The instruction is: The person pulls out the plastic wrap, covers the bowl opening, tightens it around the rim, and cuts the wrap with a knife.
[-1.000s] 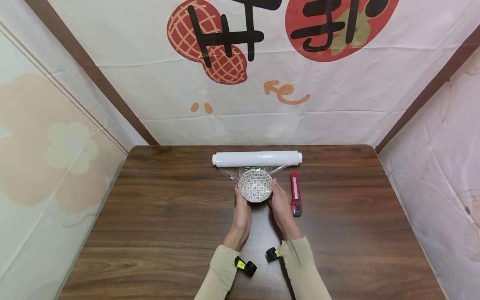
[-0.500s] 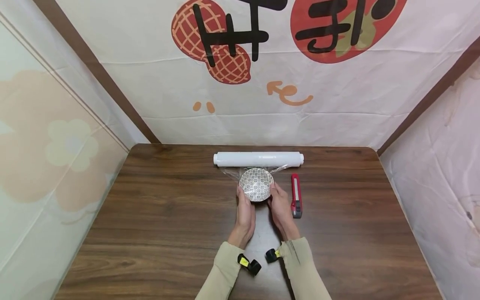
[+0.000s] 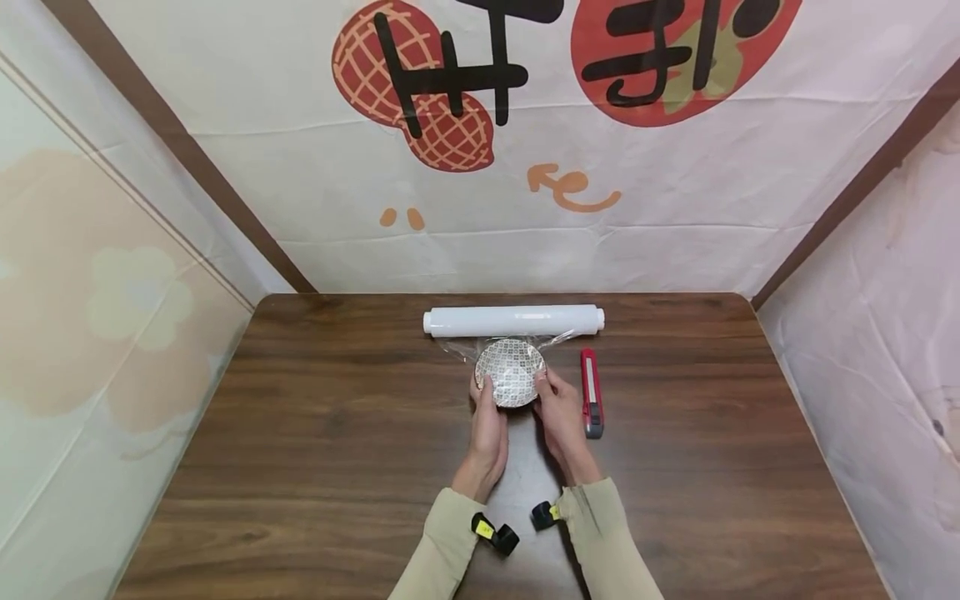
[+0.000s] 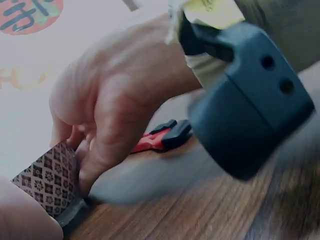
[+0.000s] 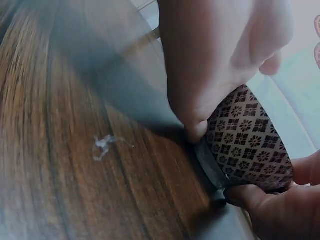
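Observation:
Both hands hold a small patterned bowl (image 3: 511,372) from its two sides. My left hand (image 3: 486,437) grips the left side, its thumb at the near rim. On the opposite side my right hand (image 3: 562,421) has its thumb over the rim and its fingers curled beneath. Clear cling film (image 3: 557,339) covers the bowl's top and runs back to a white roll (image 3: 513,320) behind it. In the right wrist view the bowl's outer wall (image 5: 247,140) shows dark flower motifs above a plain foot, low over the table.
A red utility knife (image 3: 592,393) lies right of the right hand, blade end pointing away. The brown wooden table (image 3: 337,467) ends at a printed cloth backdrop (image 3: 480,250), with cloth walls on both sides. A small whitish scrap (image 5: 103,146) lies on the wood.
The left thumb has shifted inward along the near rim, and the right thumb has come over the right rim. The light glints on the film have changed. Roll and knife stay put.

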Demonstrator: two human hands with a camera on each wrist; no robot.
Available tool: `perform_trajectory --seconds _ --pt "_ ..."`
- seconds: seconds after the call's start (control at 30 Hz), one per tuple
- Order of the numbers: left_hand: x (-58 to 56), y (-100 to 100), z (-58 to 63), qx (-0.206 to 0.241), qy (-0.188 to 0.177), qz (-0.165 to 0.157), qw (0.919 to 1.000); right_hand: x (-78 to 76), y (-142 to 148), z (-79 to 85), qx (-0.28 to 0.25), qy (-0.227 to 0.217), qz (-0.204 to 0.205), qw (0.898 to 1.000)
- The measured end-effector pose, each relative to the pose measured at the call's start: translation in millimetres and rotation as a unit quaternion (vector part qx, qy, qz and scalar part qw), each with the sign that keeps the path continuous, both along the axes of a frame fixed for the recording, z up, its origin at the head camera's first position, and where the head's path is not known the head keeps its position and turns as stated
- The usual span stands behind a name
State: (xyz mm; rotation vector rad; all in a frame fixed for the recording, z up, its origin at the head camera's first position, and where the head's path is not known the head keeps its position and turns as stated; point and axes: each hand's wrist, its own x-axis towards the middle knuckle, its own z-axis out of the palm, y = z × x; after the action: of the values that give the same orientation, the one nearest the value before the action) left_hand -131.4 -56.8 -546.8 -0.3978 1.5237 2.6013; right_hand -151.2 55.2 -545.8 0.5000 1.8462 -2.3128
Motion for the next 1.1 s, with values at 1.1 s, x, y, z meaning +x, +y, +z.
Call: perform_trajectory --seconds 1.1 --pt "4.2 -15 -1.9 -0.222 -0.037 0.096 0.9695 22.5 -32 12.9 0.123 0.013 -0.085 0.989"
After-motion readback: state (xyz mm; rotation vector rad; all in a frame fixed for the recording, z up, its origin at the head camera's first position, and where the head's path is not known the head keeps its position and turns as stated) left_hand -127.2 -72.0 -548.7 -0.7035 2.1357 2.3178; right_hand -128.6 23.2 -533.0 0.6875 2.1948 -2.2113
